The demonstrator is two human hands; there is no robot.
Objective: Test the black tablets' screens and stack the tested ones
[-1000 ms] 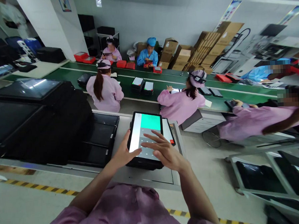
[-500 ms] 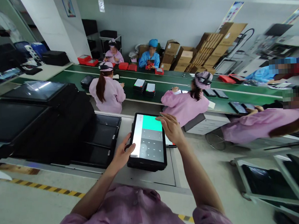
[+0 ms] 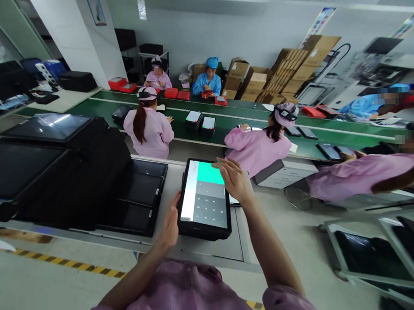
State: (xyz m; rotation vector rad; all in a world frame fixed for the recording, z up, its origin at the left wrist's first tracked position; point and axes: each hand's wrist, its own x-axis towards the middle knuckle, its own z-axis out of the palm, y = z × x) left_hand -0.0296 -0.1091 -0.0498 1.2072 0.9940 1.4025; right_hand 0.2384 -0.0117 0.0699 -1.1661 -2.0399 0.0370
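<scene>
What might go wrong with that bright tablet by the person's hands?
The right hand reaches over the green area of the tablet, so it might press something by accident. The left hand is beside the tablet's edge, its thumb off the screen, so a bump might slide the tablet. The grey table ends not far to the right, so a big push might drop it.

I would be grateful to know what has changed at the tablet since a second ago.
The right hand has moved forward from the keypad to the green area; the left hand has drawn its thumb off the screen. The tablet stays lit in place.
</scene>
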